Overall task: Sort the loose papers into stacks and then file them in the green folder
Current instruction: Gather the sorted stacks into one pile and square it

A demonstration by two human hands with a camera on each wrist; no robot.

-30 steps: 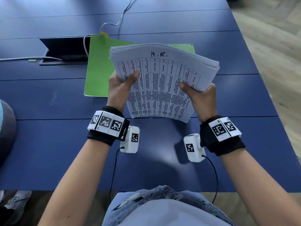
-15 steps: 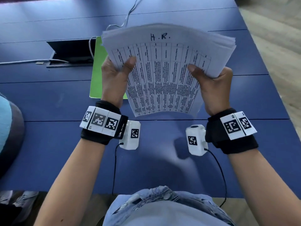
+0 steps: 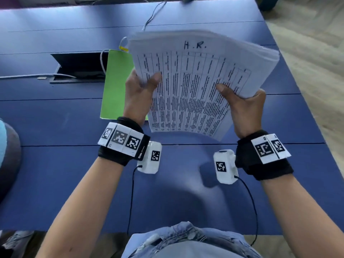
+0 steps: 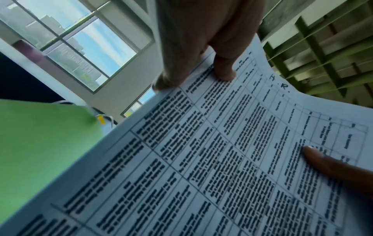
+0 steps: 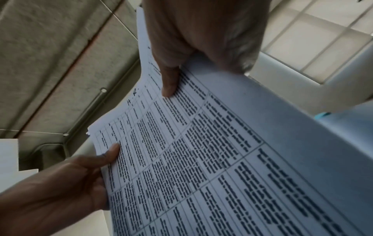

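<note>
A thick stack of printed papers [image 3: 195, 84], its top sheet a table headed "H.R.", is held up above the blue table [image 3: 55, 174] and bows upward. My left hand [image 3: 141, 90] grips its left edge with the thumb on top. My right hand [image 3: 240, 105] grips the right edge the same way. The left wrist view shows the stack [image 4: 222, 159] under my left thumb, and the right wrist view shows the stack [image 5: 212, 159] under my right thumb. The green folder [image 3: 117, 84] lies shut on the table behind the stack, mostly hidden by it.
A black cable hatch [image 3: 78, 66] is sunk into the table left of the folder, with white cables [image 3: 152, 13] running to it. The table's right edge meets a wooden floor [image 3: 316, 53]. A rounded blue-grey object [image 3: 7, 155] sits at the far left.
Both hands have raised the stack and carried it farther from my body, so it now covers more of the green folder. The grip on both edges is unchanged.
</note>
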